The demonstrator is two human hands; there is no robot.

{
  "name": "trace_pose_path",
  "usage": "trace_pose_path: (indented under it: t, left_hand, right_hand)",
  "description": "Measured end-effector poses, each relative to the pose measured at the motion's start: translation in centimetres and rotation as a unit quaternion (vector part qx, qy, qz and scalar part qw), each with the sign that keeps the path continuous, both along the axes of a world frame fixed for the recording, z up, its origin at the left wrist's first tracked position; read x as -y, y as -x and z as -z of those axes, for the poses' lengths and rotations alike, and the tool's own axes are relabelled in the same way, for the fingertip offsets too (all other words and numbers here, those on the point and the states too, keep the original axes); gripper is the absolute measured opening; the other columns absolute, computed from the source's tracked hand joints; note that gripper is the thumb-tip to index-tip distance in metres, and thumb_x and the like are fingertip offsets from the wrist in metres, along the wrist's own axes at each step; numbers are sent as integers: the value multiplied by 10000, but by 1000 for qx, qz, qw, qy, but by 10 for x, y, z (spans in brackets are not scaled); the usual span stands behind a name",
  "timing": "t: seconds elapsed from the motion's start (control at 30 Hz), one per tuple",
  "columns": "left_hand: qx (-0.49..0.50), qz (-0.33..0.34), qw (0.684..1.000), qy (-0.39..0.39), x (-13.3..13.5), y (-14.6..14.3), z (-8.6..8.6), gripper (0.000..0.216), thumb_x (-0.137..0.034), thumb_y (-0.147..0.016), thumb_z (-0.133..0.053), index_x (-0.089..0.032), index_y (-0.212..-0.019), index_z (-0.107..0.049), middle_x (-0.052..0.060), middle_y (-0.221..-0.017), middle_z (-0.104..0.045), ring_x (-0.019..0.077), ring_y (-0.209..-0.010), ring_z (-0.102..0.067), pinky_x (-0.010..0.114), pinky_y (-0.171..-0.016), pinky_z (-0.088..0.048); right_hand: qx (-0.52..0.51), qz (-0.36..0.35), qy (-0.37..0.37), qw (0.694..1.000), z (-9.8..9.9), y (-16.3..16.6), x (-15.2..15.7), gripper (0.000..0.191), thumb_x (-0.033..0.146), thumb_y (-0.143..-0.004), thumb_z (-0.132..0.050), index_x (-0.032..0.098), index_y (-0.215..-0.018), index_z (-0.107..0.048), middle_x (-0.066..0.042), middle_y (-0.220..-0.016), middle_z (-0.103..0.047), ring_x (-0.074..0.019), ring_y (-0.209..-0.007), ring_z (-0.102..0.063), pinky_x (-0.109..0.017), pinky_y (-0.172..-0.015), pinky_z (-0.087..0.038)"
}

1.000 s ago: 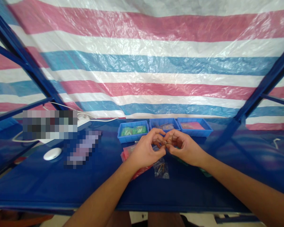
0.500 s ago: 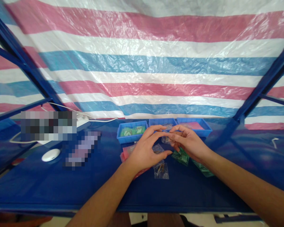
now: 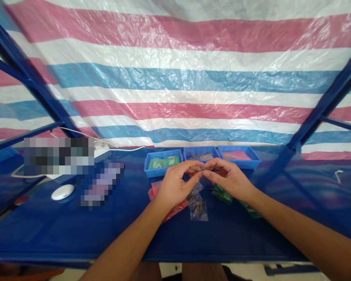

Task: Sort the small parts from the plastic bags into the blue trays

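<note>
My left hand (image 3: 177, 181) and my right hand (image 3: 229, 177) meet fingertip to fingertip above the blue table. Between their pinched fingers is a small clear plastic bag (image 3: 202, 168), mostly hidden; I cannot make out its contents. Below the left fingers lie several clear bags (image 3: 199, 211) with thin brass-coloured pieces inside. Red-pink bags (image 3: 175, 210) lie partly under my left hand. Green packets (image 3: 222, 194) lie below my right hand, and more green packets (image 3: 250, 210) are partly covered by the right wrist.
Three blue trays stand in a row at the back: a left tray (image 3: 148, 173) with green packets, a middle tray (image 3: 185, 150) with small bagged pieces, and a right tray (image 3: 256, 158) with pink material. A white oval object (image 3: 62, 192) and white cables (image 3: 125, 149) are on the left.
My left hand's thumb and fingers, spread apart before, have closed together at the right hand's fingertips. The clear bag is now mostly covered by fingers, and the middle tray shows more.
</note>
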State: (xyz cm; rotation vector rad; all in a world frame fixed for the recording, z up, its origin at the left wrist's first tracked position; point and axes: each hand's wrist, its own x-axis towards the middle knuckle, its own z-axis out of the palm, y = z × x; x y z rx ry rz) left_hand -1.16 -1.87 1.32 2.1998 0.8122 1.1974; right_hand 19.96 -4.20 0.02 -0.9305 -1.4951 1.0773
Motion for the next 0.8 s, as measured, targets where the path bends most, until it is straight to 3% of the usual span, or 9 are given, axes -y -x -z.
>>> trace_pose_path:
  t: [0.13, 0.27, 0.4, 0.5, 0.57, 0.67, 0.8]
  left_hand:
    - [42, 38, 994, 89, -2, -2, 7, 374, -309, -967, -715, -217, -1320, -635, 51, -1008, -792, 192, -905, -772, 312, -855, -615]
    - [54, 48, 991, 116, -4, -1, 7, 350, -331, -989, -684, -210, -1314, -636, 80, -1060, -772, 204, -940, -761, 332, -854, -624]
    - [27, 21, 999, 24, 0, -1, -1, 399, -349, -929, -758, -239, -1305, -680, 131, -1363, -649, 246, -1124, -701, 345, -835, -635]
    - [-11, -2, 998, -57, 2, 0, -5, 544, -306, -862, -825, -273, -1379, -659, 133, -1489, -558, 301, -1332, -592, 420, -985, -609]
    - [-30, -11, 995, -93, 2, 1, -5, 479, -278, -876, -811, -273, -1339, -690, 123, -1480, -568, 302, -1382, -556, 461, -1087, -553]
    - [-46, -11, 990, -129, -1, 3, -2, 208, -229, -951, -717, -255, -1151, -770, 102, -1378, -644, 268, -1317, -600, 447, -1082, -531]
    - [-41, -18, 989, -142, -2, 3, -3, 153, -193, -990, -645, -231, -1078, -764, 92, -1258, -705, 238, -1206, -650, 438, -1075, -511]
  right_hand:
    - [-22, -38, 36, 998, 0, 1, 1, 328, 466, -877, -825, 234, -1056, -678, 5, -842, -697, -131, -653, -595, -266, -579, -499]
    - [-43, -42, 52, 997, -1, -1, -2, 409, 466, -855, -845, 241, -1131, -644, 4, -821, -716, -140, -627, -611, -273, -573, -496]
    - [-78, -17, 75, 994, -2, -3, -4, 570, 452, -827, -869, 263, -1286, -589, 9, -822, -737, -152, -644, -638, -262, -564, -478]
    - [-92, -7, 89, 992, -2, -5, -5, 528, 432, -821, -876, 262, -1247, -616, 8, -824, -744, -137, -617, -622, -250, -546, -458]
    - [-94, -13, 90, 991, -1, -5, -5, 421, 435, -821, -874, 243, -1136, -670, 8, -774, -728, -140, -621, -620, -248, -540, -452]
    - [-89, -12, 95, 991, 1, -5, -6, 323, 453, -826, -862, 213, -1014, -755, -14, -777, -724, -151, -664, -633, -258, -554, -466]
    - [-97, -16, 116, 988, 1, -4, -5, 305, 442, -840, -836, 216, -1044, -814, -60, -951, -765, -195, -818, -693, -273, -602, -509]
